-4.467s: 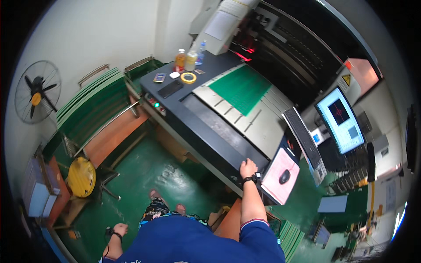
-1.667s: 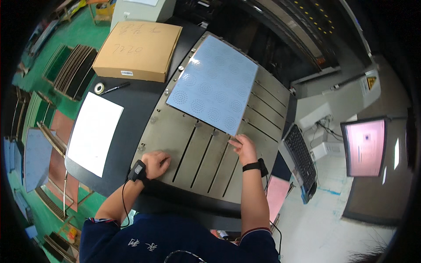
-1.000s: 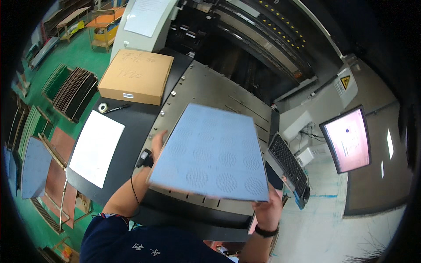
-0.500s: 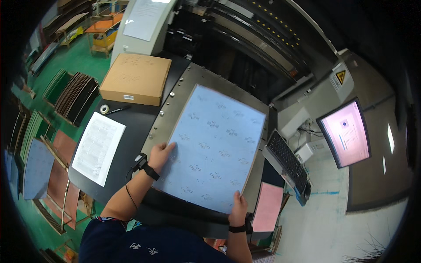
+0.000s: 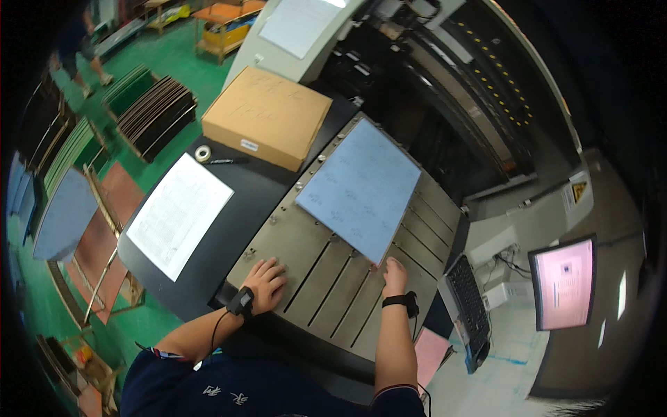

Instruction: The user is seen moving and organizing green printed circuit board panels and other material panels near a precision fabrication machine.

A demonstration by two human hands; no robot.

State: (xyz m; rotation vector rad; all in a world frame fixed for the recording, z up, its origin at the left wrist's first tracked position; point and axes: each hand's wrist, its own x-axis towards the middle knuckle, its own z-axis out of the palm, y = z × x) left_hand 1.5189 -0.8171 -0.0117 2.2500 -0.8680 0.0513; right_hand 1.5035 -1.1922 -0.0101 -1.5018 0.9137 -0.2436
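Observation:
A thin blue panel (image 5: 365, 184) with small faint markings lies over the slotted metal bed (image 5: 306, 292) of a machine. Its near corner is at my right hand (image 5: 396, 276), whose fingers are closed at that corner, partly hidden from above. Whether this corner rests on the bed or is slightly raised, I cannot tell. My left hand (image 5: 265, 285) is laid on the bed's front left part, fingers spread, with nothing in it and apart from the panel. Both wrists wear black bands with small devices.
Left of the bed, a dark side table (image 5: 240, 191) carries a cardboard box (image 5: 267, 115), a tape roll (image 5: 202, 153), a black pen (image 5: 229, 161) and printed sheets (image 5: 180, 215). Rightward are a keyboard (image 5: 467, 302) and monitor (image 5: 566, 285). Racked boards (image 5: 156, 118) stand on the green floor; a person walks far left.
The blue panel has moved forward and down onto the bed. My left hand has let go of its edge and now lies on the metal; my right hand stays at the near corner.

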